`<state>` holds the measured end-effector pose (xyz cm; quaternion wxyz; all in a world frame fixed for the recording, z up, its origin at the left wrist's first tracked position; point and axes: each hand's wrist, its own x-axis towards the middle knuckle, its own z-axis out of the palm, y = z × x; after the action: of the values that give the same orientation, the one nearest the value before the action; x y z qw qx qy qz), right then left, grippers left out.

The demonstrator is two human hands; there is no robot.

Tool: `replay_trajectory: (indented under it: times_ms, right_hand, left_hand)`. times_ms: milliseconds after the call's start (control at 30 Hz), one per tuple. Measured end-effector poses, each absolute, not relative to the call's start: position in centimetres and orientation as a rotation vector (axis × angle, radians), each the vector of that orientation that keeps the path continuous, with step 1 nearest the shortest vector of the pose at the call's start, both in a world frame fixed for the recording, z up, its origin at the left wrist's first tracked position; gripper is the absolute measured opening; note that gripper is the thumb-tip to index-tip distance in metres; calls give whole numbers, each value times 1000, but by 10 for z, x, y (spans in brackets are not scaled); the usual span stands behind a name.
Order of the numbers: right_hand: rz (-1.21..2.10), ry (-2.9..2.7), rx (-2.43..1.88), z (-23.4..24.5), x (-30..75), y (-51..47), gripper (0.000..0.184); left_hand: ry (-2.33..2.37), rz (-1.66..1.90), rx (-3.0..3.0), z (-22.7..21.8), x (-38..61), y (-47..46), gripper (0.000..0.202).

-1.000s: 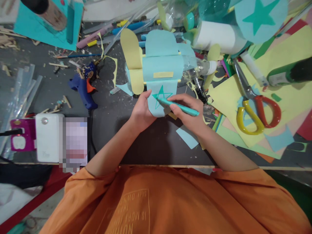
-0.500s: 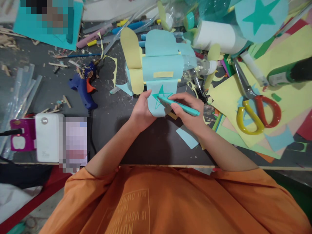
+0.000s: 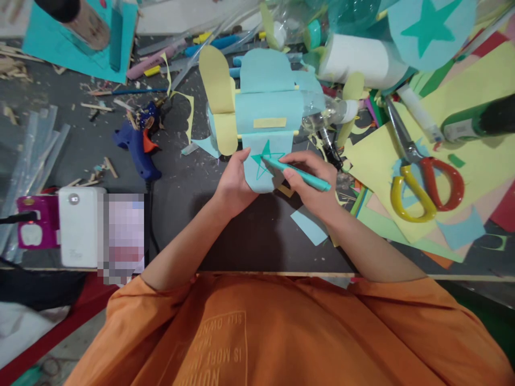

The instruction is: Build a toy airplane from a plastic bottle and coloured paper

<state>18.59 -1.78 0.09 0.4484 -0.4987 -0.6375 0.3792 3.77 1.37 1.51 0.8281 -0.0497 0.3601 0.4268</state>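
A toy plane made of a plastic bottle wrapped in light blue paper point(image 3: 267, 110) lies in front of me, with a yellow paper propeller point(image 3: 217, 91) at its left end. My left hand point(image 3: 235, 182) grips the near wing, thumb on top and fingers hidden beneath. On that wing is a green star outline point(image 3: 267, 161), its top and left points coloured in. My right hand point(image 3: 314, 179) is closed around a teal marker point(image 3: 303, 176), whose tip meets the star's left part.
Left lie a blue glue gun point(image 3: 140, 147), glue sticks point(image 3: 32, 161) and a white power bank point(image 3: 81, 225). Scissors point(image 3: 422, 166) rest on coloured paper point(image 3: 378, 155) at right. A second bottle model point(image 3: 358, 59) with a starred wing point(image 3: 432, 32) stands behind.
The marker and my right hand have shifted very slightly to the right, and the green fill near the star's left point looks a little larger. My left hand and the plane stay put.
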Motion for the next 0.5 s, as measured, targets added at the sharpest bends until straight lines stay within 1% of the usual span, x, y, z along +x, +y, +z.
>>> replay_trajectory:
  times_ms: [200,500]
  right_hand:
    - [937,-1606,-1221,1,186,-18,11]
    - [897,-1657,-1174,2,185,-17,13]
  left_hand:
    - [755,897,-128,15,37,13,48]
    - [774,891,-47,18,38,13,50]
